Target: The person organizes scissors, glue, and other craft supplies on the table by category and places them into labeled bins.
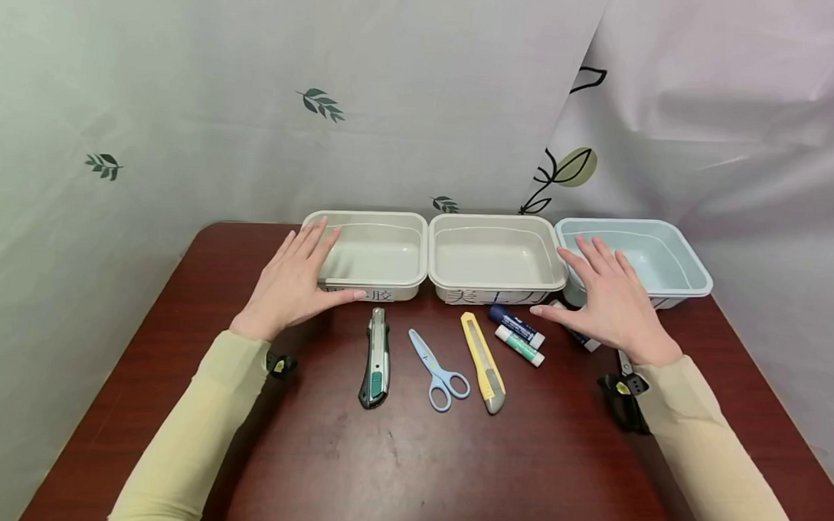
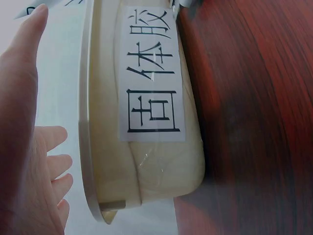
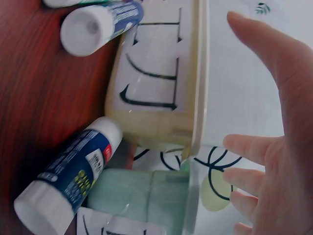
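On the reddish table (image 1: pixel 396 474), box cutters (image 1: pixel 481 355) lie at the scissors' (image 1: pixel 427 356) nine and three o'clock, glue sticks (image 1: pixel 516 327) at two. Fingers spread, the left hand (image 1: pixel 292 279) is at ten, the right hand (image 1: pixel 614 302) at two, near tubs (image 1: pixel 496 252).

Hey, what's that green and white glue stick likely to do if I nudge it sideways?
The green and white glue stick would probably roll, being a cylinder lying on its side. It might knock the dark blue glue stick, which lies close alongside. Its straight, plastic-looking casing should feel stiff rather than floppy.
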Available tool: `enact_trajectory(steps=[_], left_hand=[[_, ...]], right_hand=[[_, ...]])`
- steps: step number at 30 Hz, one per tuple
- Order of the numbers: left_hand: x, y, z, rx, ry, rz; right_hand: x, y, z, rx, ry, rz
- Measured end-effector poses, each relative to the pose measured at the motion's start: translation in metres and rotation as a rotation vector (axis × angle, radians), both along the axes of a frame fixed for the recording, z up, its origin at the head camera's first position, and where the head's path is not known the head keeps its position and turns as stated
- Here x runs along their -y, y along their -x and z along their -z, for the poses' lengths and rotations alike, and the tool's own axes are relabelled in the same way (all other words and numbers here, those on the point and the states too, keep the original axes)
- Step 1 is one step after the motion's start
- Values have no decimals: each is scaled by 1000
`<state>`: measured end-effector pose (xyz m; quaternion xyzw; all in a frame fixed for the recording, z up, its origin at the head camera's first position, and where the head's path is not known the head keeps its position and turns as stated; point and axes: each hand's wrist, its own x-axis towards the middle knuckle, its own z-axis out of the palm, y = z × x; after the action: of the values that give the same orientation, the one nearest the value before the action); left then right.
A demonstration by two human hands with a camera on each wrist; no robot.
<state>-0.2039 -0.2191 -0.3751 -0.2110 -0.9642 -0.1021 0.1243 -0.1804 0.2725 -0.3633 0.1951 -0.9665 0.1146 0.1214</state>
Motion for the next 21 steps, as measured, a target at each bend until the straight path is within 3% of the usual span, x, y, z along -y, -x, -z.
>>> enact_trajectory(steps=[11,17,21], left_hand=[[-1,-1,-2,-3,-26,-2],[1,2,-3,-10,-51,3],[3,4,-2,-19,-72,2]], right_hand=[[11,-7,-13,38,223,-9],[18,-13,-19,-27,340,-16],[21,-18,-22,-23,396,-15]])
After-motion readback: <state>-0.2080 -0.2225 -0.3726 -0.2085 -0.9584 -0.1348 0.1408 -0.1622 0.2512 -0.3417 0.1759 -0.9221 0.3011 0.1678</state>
